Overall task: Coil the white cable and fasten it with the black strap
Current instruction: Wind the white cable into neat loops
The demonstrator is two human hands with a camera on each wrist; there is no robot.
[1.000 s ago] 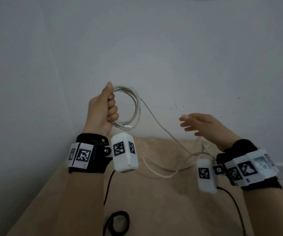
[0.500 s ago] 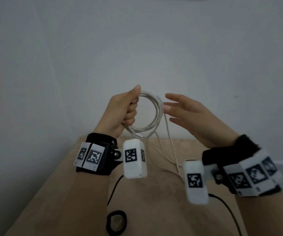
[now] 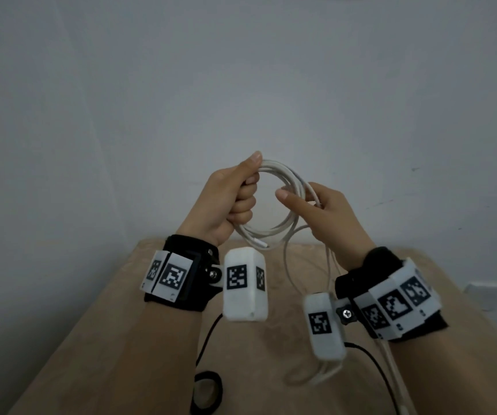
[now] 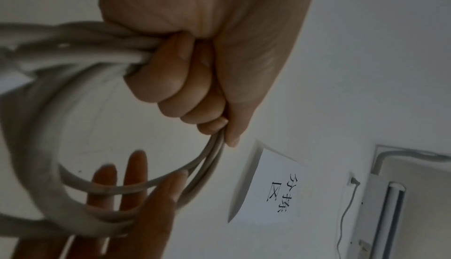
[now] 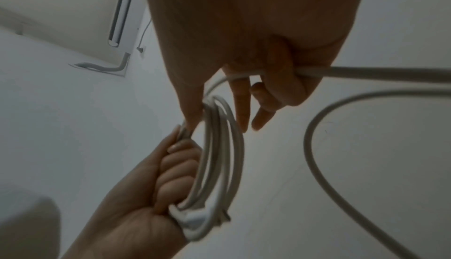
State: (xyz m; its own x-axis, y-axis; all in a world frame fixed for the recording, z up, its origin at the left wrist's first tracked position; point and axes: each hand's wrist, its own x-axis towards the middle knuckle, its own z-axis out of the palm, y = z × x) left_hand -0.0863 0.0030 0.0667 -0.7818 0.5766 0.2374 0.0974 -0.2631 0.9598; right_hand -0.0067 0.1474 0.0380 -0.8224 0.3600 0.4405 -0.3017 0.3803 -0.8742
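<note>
Left hand (image 3: 229,202) is fisted round the gathered turns of the white cable (image 3: 286,187), thumb on top, coil held up in the air over the far edge of the table (image 3: 121,310). Right hand (image 3: 328,217) is at the coil's opposite side: thumb across the near face, fingers behind, and the right wrist view shows the free strand running through its loosely curled fingers, so it's guiding a fresh turn, not clamping. The tail drops from there to the table and lies slack, with the far end near the right wrist. Cable looks light and limp with some spring; turns will likely fan out if the left fist loosens, and the jacket looks smooth enough to slide. Best hold is probably where it is now, all turns bunched in one fist, with the strap going on beside that grip. One plug end (image 3: 260,243) pokes out below the left fist and could snag a new turn. Black strap (image 3: 208,393) lies on the table near the front edge, curled in a ring, well apart from both hands. A thin black lead (image 3: 206,339) runs close by it; easy to grab the wrong thing. Wall (image 3: 241,85) is close behind the coil, with open room above the table and to the sides.
</note>
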